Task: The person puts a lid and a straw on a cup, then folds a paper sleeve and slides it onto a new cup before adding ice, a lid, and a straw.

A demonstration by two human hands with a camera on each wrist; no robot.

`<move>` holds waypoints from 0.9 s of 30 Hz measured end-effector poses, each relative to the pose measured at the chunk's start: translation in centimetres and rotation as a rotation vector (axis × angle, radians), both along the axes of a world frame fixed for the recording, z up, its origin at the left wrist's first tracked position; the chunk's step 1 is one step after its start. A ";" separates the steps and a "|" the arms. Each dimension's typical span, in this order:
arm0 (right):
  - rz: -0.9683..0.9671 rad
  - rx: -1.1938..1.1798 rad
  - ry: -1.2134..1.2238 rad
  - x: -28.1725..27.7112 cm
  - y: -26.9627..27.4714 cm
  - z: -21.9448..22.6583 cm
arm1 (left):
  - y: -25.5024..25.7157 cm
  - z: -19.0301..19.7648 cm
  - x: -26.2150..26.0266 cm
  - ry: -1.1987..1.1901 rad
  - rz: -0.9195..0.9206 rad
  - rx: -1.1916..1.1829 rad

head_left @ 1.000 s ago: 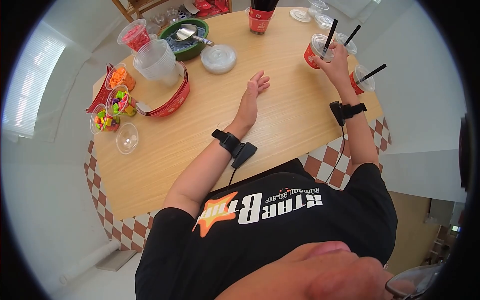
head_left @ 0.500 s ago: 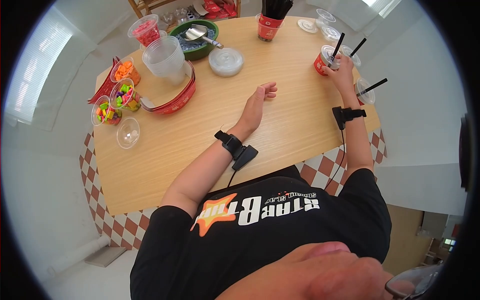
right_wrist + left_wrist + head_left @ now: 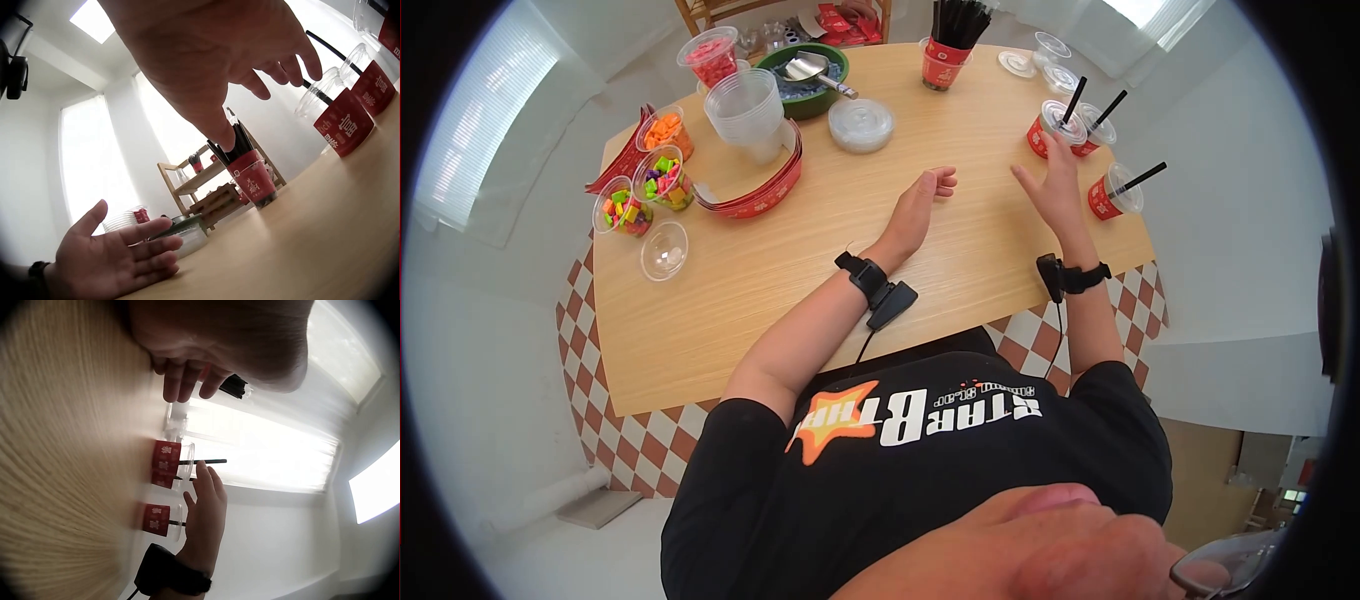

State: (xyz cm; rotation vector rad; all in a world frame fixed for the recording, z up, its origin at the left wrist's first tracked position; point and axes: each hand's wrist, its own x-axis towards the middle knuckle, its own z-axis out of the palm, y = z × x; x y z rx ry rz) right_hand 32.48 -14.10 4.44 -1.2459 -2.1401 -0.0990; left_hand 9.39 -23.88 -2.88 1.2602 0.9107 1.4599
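Three lidded cups with red sleeves and black straws stand at the table's right: a front one (image 3: 1106, 196), a middle one (image 3: 1041, 136) and another (image 3: 1090, 143) beside it. My right hand (image 3: 1056, 190) hovers just in front of the middle cup, thumb spread and fingers extended, holding nothing. The right wrist view shows a gap between this hand (image 3: 219, 56) and the nearest cup (image 3: 344, 124). Resting on its edge at mid-table, my left hand (image 3: 912, 212) is empty with fingers relaxed; in the right wrist view the left palm (image 3: 109, 259) faces up, fingers spread.
Cups of colored pieces (image 3: 666, 178), stacked clear cups (image 3: 745, 112), red sleeves (image 3: 760, 195) and an upturned clear lid (image 3: 664, 251) are at the left. Further back stand a green bowl (image 3: 815, 103) with a scoop, stacked lids (image 3: 861, 125) and a straw cup (image 3: 943, 68).
My right hand has let go of the middle cup and drawn back toward me and leftward. My left hand has stayed about where it was on the table.
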 end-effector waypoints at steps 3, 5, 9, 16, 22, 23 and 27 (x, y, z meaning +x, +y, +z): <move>0.048 -0.066 -0.003 -0.6 -0.1 -0.6 | -0.2 0.2 -0.1 0.000 -0.002 -0.024; 0.017 -0.026 0.083 -0.8 0.8 -1.3 | -0.1 0.1 -0.1 -0.013 0.001 -0.023; -0.091 -0.031 0.589 1.5 5.8 -2.7 | -0.3 0.2 -0.2 -0.053 0.002 -0.037; -0.019 -0.344 1.483 3.6 9.3 -2.6 | -0.2 0.1 -0.2 -0.030 -0.011 -0.039; -0.119 -0.334 1.424 5.2 13.4 -3.6 | -0.2 0.2 -0.3 -0.015 -0.007 -0.044; -0.130 -0.318 1.394 5.4 13.6 -3.7 | -0.2 0.2 -0.3 -0.018 -0.011 -0.048; -0.209 -0.315 1.324 6.4 14.5 -4.3 | -0.3 0.3 -0.4 -0.006 -0.041 -0.058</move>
